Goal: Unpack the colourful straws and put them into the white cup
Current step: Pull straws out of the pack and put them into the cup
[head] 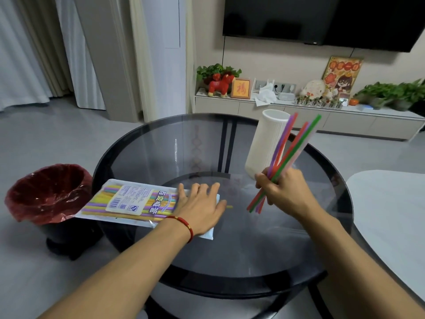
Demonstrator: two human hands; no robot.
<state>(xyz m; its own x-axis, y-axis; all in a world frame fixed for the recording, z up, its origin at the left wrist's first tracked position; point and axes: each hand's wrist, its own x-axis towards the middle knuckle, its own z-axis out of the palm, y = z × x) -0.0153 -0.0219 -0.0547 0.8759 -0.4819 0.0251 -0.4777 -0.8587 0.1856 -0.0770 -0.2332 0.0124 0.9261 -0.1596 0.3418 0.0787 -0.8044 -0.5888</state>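
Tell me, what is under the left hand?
The left hand lies flat on the open end of the straw packet. One yellow straw tip sticks out beyond the fingers. The packet mouth itself is covered.

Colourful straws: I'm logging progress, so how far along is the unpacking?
Done: the clear plastic straw packet is open. In hand: the right hand grips a bunch of red, green and purple straws beside the tall white ribbed cup, none visibly inside. Left: many straws remain in the packet under the left hand.

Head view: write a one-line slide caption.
Right hand lifts loose straws beside the white cup; left hand pins the packet.
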